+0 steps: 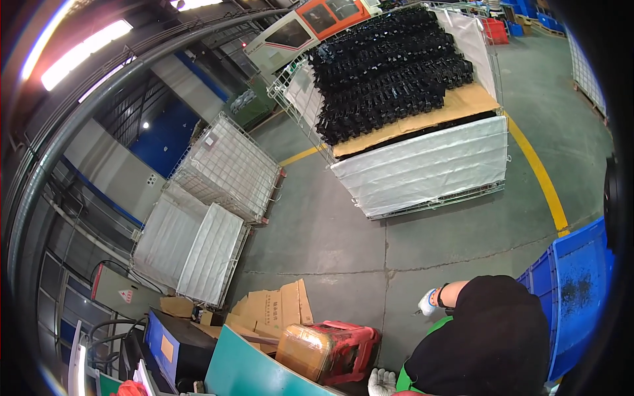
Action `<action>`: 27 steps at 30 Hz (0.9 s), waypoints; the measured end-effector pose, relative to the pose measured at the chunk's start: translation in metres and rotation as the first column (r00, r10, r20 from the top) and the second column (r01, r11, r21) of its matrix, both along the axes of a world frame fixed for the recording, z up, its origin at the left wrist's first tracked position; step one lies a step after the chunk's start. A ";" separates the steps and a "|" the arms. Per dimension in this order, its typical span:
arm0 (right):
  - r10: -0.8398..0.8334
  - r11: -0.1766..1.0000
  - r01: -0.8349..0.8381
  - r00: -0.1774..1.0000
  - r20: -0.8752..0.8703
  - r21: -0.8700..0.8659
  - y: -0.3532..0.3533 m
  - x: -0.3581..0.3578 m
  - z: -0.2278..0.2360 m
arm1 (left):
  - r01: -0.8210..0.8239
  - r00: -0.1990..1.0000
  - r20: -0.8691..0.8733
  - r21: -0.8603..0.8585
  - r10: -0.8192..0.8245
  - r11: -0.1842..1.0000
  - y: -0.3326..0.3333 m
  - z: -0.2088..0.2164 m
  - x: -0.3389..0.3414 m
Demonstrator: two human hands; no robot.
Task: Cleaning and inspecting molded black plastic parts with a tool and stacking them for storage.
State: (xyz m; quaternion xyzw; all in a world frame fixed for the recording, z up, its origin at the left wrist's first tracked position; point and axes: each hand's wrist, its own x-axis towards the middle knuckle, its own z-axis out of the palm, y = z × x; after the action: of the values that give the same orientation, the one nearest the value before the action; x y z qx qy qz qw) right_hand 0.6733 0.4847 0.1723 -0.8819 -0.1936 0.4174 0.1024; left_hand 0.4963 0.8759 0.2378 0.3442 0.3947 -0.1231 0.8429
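Observation:
My right arm in a black sleeve crosses the lower right. At its end my right hand (428, 302), in a white glove with a dark band at the wrist, hangs over the grey floor. Its fingers are closed around something small, thin and greyish that I cannot make out. My left hand (382, 383), also white-gloved, is cut off by the lower edge. Its fingers look curled, and whatever they hold is hidden. Beside it are a red plastic stool-like frame (353, 350) and a brown taped box (305, 350). Part of a green apron (404, 381) shows between my hands.
A wire cage (422, 171) with white lining holds stacked black parts (389, 72) and cardboard (422, 119). Two more lined cages (228, 168) stand left. A blue bin (578, 290) is at right, a teal tabletop (247, 369) below, flattened cardboard (277, 307) beside it.

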 end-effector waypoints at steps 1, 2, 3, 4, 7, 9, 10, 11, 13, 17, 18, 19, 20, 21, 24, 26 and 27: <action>0.010 1.000 -0.010 1.000 -0.017 -0.016 -0.006 0.001 -0.006 | -0.002 1.000 -0.001 0.000 0.002 1.000 -0.002 -0.002 -0.001; 0.019 0.999 -0.020 0.999 -0.035 -0.032 -0.011 0.000 -0.011 | -0.004 1.000 -0.004 0.000 0.004 1.000 -0.004 -0.003 -0.003; 0.018 0.999 -0.019 0.999 -0.033 -0.032 -0.017 0.001 -0.016 | -0.003 1.000 -0.005 0.000 0.003 1.000 -0.007 -0.005 -0.002; 0.003 0.999 -0.004 1.000 -0.031 -0.041 -0.023 0.000 -0.021 | 0.000 1.000 -0.008 -0.001 0.000 1.000 -0.009 -0.007 -0.001; -0.026 0.998 0.025 0.999 -0.022 -0.056 -0.030 0.000 -0.020 | 0.004 1.000 -0.012 -0.002 -0.004 1.000 -0.017 -0.012 -0.002; -0.039 0.997 0.038 0.999 -0.016 -0.071 -0.031 0.000 -0.016 | 0.007 1.000 -0.015 -0.002 -0.007 1.000 -0.022 -0.016 -0.003; -0.045 0.996 0.044 0.999 -0.013 -0.079 -0.031 0.000 -0.013 | 0.009 1.000 -0.016 -0.002 -0.009 1.000 -0.025 -0.019 -0.004; -0.044 0.996 0.042 0.999 -0.014 -0.080 -0.031 0.001 -0.015 | 0.007 1.000 -0.020 -0.003 -0.007 1.000 -0.032 -0.017 -0.005; -0.010 0.999 0.009 1.000 -0.020 -0.050 -0.027 0.003 -0.020 | 0.006 1.000 -0.023 0.004 -0.006 1.000 -0.037 -0.010 -0.005; 0.085 0.996 -0.085 0.996 -0.013 -0.002 -0.016 0.012 -0.032 | -0.001 1.000 -0.027 0.046 0.003 0.999 -0.046 0.010 -0.009; 0.104 0.995 -0.104 0.995 -0.014 0.010 -0.018 0.010 -0.047 | 0.010 0.999 -0.033 0.055 -0.008 0.998 -0.049 0.016 -0.010; 0.099 0.995 -0.099 0.995 -0.016 0.012 -0.019 0.008 -0.061 | 0.022 0.999 -0.039 0.065 -0.019 0.998 -0.052 0.022 -0.010; 0.128 0.992 -0.129 0.991 -0.034 -0.014 -0.028 0.003 -0.094 | 0.053 0.998 -0.046 0.064 -0.050 0.997 -0.057 0.030 -0.009; 0.175 0.983 -0.177 0.983 -0.049 -0.040 -0.032 0.003 -0.115 | 0.065 0.997 -0.049 0.063 -0.062 0.996 -0.059 0.037 -0.009; 0.213 0.977 -0.214 0.976 -0.041 -0.017 -0.014 0.013 -0.101 | 0.046 0.998 -0.053 0.097 -0.041 0.994 -0.057 0.046 -0.010; 0.129 0.991 -0.129 0.992 -0.008 0.046 -0.005 0.016 -0.061 | 0.035 0.998 -0.055 0.114 -0.029 0.993 -0.055 0.045 -0.011; 0.120 0.992 -0.119 0.993 -0.006 0.046 -0.007 0.014 -0.046 | 0.044 0.998 -0.055 0.116 -0.038 0.992 -0.055 0.046 -0.011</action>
State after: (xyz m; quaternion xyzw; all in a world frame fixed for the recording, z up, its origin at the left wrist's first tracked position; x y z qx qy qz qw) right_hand 0.6876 0.4774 0.1263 -0.8643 -0.2552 0.4222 0.0983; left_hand 0.4855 0.8209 0.2836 0.3977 0.4163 -0.1260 0.8079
